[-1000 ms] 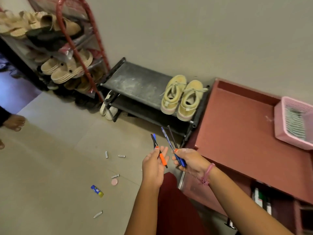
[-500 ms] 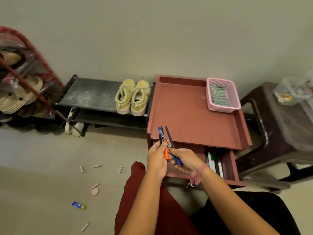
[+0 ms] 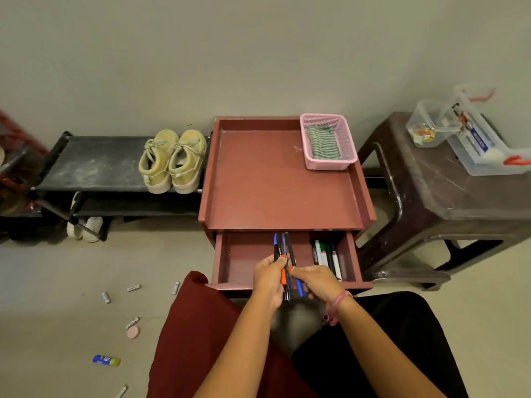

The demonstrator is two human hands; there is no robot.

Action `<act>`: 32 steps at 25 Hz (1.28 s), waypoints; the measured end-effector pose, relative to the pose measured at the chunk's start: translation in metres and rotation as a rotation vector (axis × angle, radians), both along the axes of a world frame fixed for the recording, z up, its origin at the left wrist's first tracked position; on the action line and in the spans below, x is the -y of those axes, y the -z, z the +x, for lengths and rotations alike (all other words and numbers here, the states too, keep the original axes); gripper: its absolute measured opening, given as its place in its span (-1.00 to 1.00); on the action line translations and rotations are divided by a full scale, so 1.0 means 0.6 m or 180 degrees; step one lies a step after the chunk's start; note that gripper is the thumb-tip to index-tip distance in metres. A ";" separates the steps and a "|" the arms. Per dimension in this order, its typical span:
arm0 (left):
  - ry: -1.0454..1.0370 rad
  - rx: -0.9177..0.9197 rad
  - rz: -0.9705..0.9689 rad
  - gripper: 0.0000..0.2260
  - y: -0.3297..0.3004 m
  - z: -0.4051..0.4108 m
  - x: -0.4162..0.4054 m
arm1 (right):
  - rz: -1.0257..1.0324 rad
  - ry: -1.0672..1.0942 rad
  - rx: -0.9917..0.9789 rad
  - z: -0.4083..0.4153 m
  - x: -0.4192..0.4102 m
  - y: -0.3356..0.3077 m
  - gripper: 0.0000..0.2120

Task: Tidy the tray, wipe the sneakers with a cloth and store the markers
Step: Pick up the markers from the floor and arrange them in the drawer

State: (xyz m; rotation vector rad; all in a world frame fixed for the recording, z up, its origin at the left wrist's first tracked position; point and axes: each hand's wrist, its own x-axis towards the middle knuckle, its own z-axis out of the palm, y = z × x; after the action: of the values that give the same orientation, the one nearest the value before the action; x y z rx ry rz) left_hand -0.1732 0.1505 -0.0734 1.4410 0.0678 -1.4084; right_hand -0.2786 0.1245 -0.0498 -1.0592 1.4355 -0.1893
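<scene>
Holding a bundle of slim pens and markers [image 3: 284, 262] between us, we have our left hand [image 3: 268, 280] curled round the shafts from the left, and our right hand [image 3: 316, 280] pinches them from the right, thumb and fingertips meeting on the barrels. The bundle points away from us, tips over the open reddish-brown wooden drawer [image 3: 244, 259], caps toward our lap. A pink thread bracelet [image 3: 336, 304] circles the right wrist.

Nothing stands between the bundle and the drawer's left compartment, which shows bare wood beneath our hands. The right compartment, past a divider, holds several whiteboard markers [image 3: 326, 258] lying side by side, white, green and black.

Above the drawer sits the reddish-brown rimmed wooden tray top [image 3: 273, 179]. In its far right corner stands a pink plastic mesh basket [image 3: 327, 162] with a green-and-white striped cloth [image 3: 323, 143] folded inside.

Left of the tray, a pair of pale yellow lace-up sneakers [image 3: 172, 162] rests on the dusty black shoe rack [image 3: 94, 165], toes toward us; white shoes [image 3: 84, 225] sit on the shelf below. To the right, a dark brown plastic stool [image 3: 431, 185] carries clear plastic containers [image 3: 465, 133].

On the floor at our left lie scattered small grey batteries [image 3: 133, 288], a pink round eraser [image 3: 133, 331] and a blue-and-yellow glue stick [image 3: 106, 360].
</scene>
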 end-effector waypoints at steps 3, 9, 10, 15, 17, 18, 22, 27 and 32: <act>0.0143 -0.0142 0.0215 -0.85 0.023 -0.021 0.012 | 0.0217 -0.0036 -0.0084 -0.026 0.013 0.029 -0.71; 0.0328 -0.0218 0.0507 -0.91 0.066 -0.030 0.053 | 0.0288 0.0024 -0.0163 -0.057 0.060 0.088 -0.77; 0.0326 -0.0221 0.0523 -0.91 0.075 -0.028 0.062 | 0.0276 0.0072 -0.0214 -0.062 0.072 0.099 -0.76; 0.0277 -0.0251 0.0575 -0.86 0.133 -0.018 0.097 | -0.0126 -0.0116 -0.0915 -0.069 0.143 0.171 -0.80; 0.0158 -0.0268 0.0613 -0.82 0.154 -0.012 0.105 | -0.0289 -0.0370 -0.1176 -0.061 0.171 0.200 -0.78; 0.0109 -0.0277 0.0625 -0.82 0.163 -0.010 0.108 | -0.0331 -0.0507 -0.1311 -0.055 0.182 0.215 -0.78; 0.0014 -0.0292 0.0643 -0.93 0.190 -0.005 0.113 | -0.0393 -0.0851 -0.1855 -0.038 0.200 0.260 -0.77; -0.0076 -0.0314 0.0675 -0.95 0.206 -0.005 0.116 | -0.0365 -0.1174 -0.2114 -0.034 0.193 0.305 -0.80; -0.0146 -0.0279 0.0690 -0.95 0.208 -0.005 0.115 | -0.0336 -0.1232 -0.2197 -0.038 0.193 0.315 -0.76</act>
State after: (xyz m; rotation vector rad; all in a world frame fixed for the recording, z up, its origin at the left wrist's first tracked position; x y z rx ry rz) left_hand -0.1764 0.0814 -0.1984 1.5429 0.3157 -1.4607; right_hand -0.3014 0.0088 -0.2386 -1.5564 1.7934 0.4247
